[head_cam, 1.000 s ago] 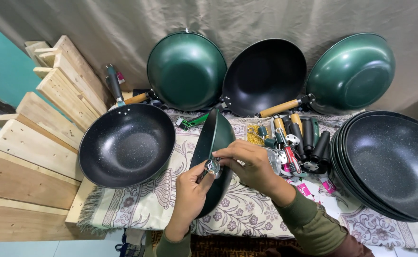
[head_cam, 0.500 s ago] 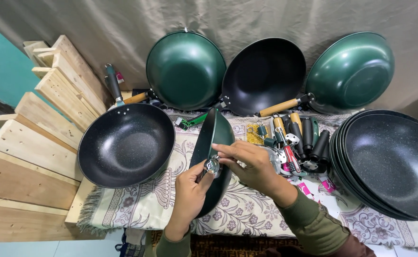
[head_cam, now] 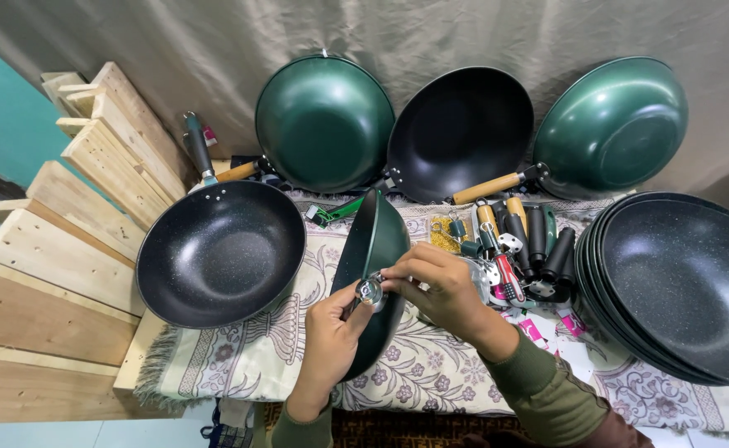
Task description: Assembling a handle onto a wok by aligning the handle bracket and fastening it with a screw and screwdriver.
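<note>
While the green pan [head_cam: 371, 274] stands on edge near the middle of the worktop [head_cam: 240, 365], gripped by neither a stand nor a clamp but by the person's own two hands, the fitting work on it looks only partly done: it carries no handle, and a small round metal fitting [head_cam: 372, 289] sits at its rim. The left hand [head_cam: 331, 336] comes up from below, its fingers [head_cam: 354, 305] closed about the rim and the fitting; the right hand [head_cam: 437, 286] reaches across from the side, fingertips pinched shut on the same fitting. Whether that piece is seated or loose cannot be told. What seems finished stands about: one speckled black pan [head_cam: 219, 253] with a dark handle lies flat at the left, and three handled pans lean on the grey curtain [head_cam: 464, 37], a green one [head_cam: 325, 123], a black one [head_cam: 461, 133] and another green one [head_cam: 613, 124]. What seems left waits at the right: a nested stack of handleless black pans [head_cam: 680, 282], too tight to count, and a heap of loose handles [head_cam: 518, 249], wooden and black, roughly eight. Pale wooden planks [head_cam: 66, 216] lie stepped at the left.
</note>
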